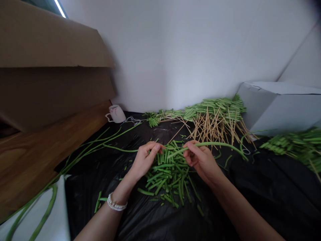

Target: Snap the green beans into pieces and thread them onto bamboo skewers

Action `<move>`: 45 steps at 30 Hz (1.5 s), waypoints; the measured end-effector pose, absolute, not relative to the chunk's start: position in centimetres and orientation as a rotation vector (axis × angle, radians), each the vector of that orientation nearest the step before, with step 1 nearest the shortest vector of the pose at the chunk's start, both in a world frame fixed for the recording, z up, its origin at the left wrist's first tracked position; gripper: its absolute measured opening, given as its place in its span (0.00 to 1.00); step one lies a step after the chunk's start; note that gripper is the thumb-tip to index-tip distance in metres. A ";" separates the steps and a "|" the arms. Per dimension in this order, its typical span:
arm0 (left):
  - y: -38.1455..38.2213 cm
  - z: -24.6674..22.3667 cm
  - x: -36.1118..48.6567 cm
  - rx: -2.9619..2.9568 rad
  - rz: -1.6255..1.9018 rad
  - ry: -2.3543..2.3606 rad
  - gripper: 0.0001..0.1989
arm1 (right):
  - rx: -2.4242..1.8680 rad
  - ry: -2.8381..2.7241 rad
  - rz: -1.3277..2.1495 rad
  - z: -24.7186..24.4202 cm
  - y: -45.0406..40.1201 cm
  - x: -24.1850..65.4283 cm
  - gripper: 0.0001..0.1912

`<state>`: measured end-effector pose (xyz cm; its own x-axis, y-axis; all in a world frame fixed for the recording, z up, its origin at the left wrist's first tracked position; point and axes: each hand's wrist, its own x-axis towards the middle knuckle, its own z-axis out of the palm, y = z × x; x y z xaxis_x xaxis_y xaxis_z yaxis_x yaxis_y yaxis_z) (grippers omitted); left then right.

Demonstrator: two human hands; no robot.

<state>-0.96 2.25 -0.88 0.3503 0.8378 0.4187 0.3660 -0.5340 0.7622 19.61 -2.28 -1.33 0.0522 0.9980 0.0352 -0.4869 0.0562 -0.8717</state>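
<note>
Between thumb and fingers, my right hand (200,159) pinches a long green stem (220,144) that arches away to the right. The stem's cut end points left, over a pile of short green pieces (167,177). My left hand (147,157), with a white beaded bracelet (116,203) at the wrist, is at the pile's upper left. Its thumb and fingers are closed together, and what they hold is too small to make out. The pile lies on black plastic sheeting (140,221).
Skewered green pieces (215,107) with thin wooden sticks (213,129) lie by the wall, and more pieces (296,144) at right. Long stems (87,149) stretch along the left. A white mug (116,114), cardboard box (55,43) and white box (283,107) stand around.
</note>
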 end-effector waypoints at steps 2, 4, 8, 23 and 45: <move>1.9 -0.8 -0.7 2.085 1.071 1.006 0.19 | -0.811 -0.825 1.333 -1.4 -2.3 19.6 0.13; 1.6 -0.8 -0.5 2.132 1.053 0.973 0.17 | -0.819 -0.826 1.310 -1.5 -2.3 19.5 0.14; 1.5 -1.0 -0.2 2.220 1.067 0.945 0.09 | -0.857 -0.830 1.260 -1.5 -2.2 19.5 0.15; 1.5 -2.2 0.0 2.674 1.111 0.961 0.07 | -0.965 -0.978 1.107 -1.6 -2.1 19.3 0.17; 0.6 -1.0 0.7 2.055 0.868 0.862 0.10 | -1.080 -1.285 0.968 -1.8 -2.9 18.6 0.20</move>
